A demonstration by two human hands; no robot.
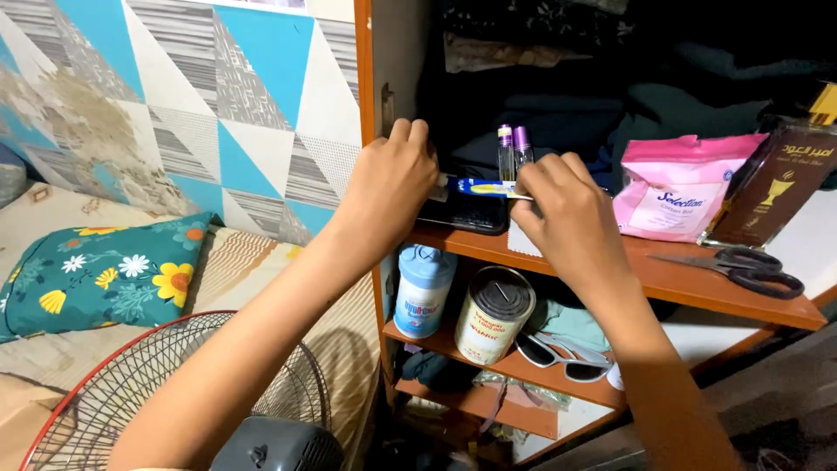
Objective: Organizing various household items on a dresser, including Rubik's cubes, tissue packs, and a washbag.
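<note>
Holding a blue-and-white tube over the shelf.
Left hand and right hand both pinch its ends; parting them seems next.

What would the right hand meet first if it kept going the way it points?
Probably the two purple-capped vials just beyond the right hand, then dark folded clothes; depth is hard to judge.

Pretty cramped at the centre of the frame: the orange wooden shelf is crowded with two purple-capped vials, a pink soft packet, a dark brown box and black scissors. Bare board shows between packet and scissors. Lower left, a red-rimmed wire fan blocks the approach.
</note>
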